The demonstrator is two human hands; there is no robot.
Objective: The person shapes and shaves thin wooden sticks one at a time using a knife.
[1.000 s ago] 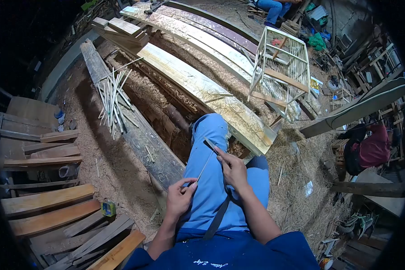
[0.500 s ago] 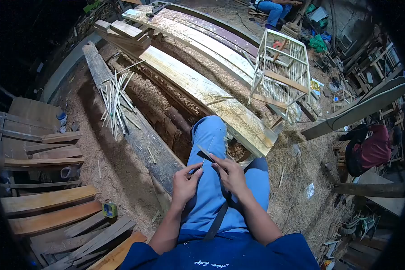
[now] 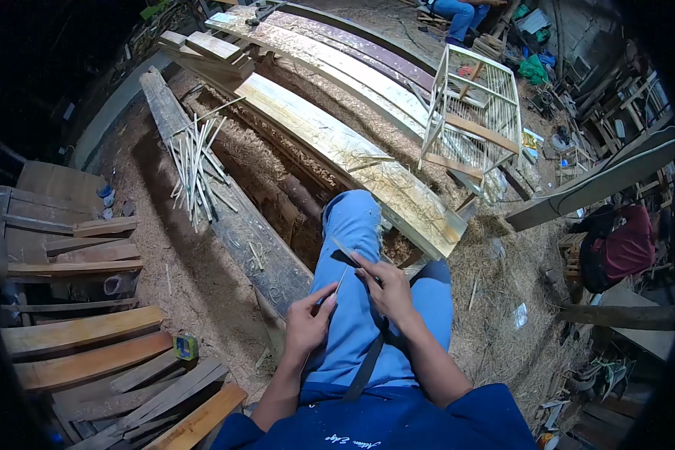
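Observation:
Over my jeans, my left hand [image 3: 308, 319] pinches a thin light stick [image 3: 342, 279] that points up and to the right. Just right of it, my right hand [image 3: 385, 286] holds a knife [image 3: 344, 255] with a dark lower part and a grey blade, tilted up and to the left. The upper end of the stick is close to the knife; whether they touch I cannot tell. A dark strap [image 3: 365, 366] lies across my lap. A bundle of thin sticks [image 3: 194, 169] rests on the weathered plank to the left.
A wide pale board [image 3: 315, 139] runs beyond my knees. A slatted wooden frame [image 3: 478, 112] stands at the upper right. Wood pieces [image 3: 90, 333] and a yellow-green tape measure [image 3: 185, 347] lie at the left. A person in jeans [image 3: 457, 15] sits at the top.
My left hand has moved slightly down and away from the knife, with the stick in it. My right hand has shifted slightly right. The whole view has shifted a little.

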